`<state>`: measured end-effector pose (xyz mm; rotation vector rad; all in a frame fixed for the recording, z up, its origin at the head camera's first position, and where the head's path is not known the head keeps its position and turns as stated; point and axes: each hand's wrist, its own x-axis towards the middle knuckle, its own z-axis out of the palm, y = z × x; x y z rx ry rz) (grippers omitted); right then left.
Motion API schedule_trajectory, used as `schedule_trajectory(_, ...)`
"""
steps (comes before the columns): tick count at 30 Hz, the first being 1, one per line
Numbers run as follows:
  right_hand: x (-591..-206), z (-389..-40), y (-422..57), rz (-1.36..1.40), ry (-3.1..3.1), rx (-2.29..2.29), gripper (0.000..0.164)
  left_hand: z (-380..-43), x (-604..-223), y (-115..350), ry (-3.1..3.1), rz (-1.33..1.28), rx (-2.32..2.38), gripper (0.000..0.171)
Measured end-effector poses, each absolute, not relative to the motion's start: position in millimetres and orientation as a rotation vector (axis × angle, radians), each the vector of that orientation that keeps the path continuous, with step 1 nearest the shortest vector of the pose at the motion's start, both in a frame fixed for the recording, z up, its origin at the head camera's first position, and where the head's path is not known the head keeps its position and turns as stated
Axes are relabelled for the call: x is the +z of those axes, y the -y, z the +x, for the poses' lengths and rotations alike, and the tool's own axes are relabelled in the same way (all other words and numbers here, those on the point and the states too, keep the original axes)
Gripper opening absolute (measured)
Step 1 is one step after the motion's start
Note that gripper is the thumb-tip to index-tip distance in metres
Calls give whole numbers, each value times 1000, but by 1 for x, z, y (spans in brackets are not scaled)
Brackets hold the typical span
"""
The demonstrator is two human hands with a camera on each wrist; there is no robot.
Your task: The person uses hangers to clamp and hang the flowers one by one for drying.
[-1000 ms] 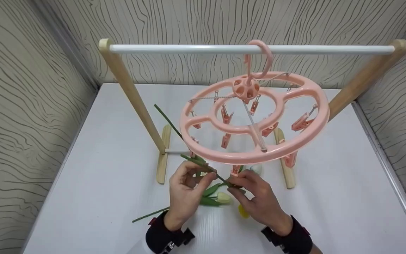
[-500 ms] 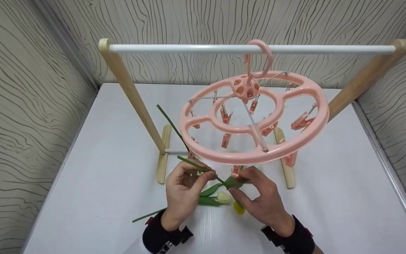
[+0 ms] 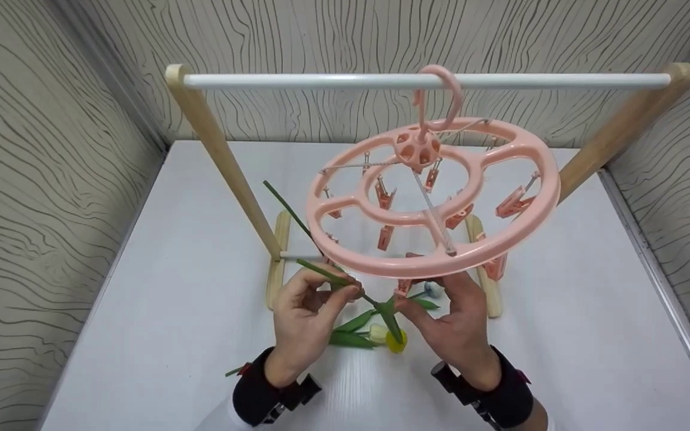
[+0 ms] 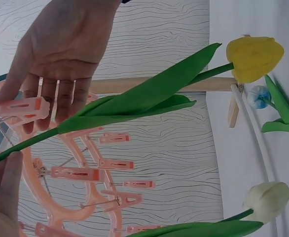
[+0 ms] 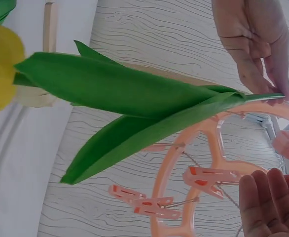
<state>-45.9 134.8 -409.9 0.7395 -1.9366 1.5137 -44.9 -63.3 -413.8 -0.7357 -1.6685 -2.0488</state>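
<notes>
One stem (image 3: pixel 288 208) seemingly clipped to hanger (image 3: pixel 418 149); near it, our left hand (image 3: pixel 305 323) pinching yellow tulip (image 3: pixel 390 322), unclipped; right hand (image 3: pixel 460 328) grip unclear.

2 bare hands (image 3: pixel 303 320) (image 3: pixel 462 326) | 2 black wristbands (image 3: pixel 254 394) (image 3: pixel 505 386) | black cameras (image 3: pixel 311 389) | red tab (image 3: pixel 244 369) | white sleeve (image 3: pixel 220 414)

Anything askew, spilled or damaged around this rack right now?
The pink clip hanger looks askew: in the head view it seems tilted, its left side appearing lower than its right, while the white rod it hangs from looks level. No damage or spill stands out.
</notes>
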Motion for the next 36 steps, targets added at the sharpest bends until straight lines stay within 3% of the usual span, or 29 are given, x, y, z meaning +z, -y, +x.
schedule_trajectory(18,-407,-57,-130,927,1831,1386,38,-47,-405,65,1704,-748,-1980,22)
schedule_trajectory(26,-410,-62,-128,1083,1829,1480,22,-45,-401,65,1716,-760,-1926,22)
schedule_trajectory(36,-407,-66,-121,1160,1744,1644,21,-45,-398,63,1727,-789,-1873,23)
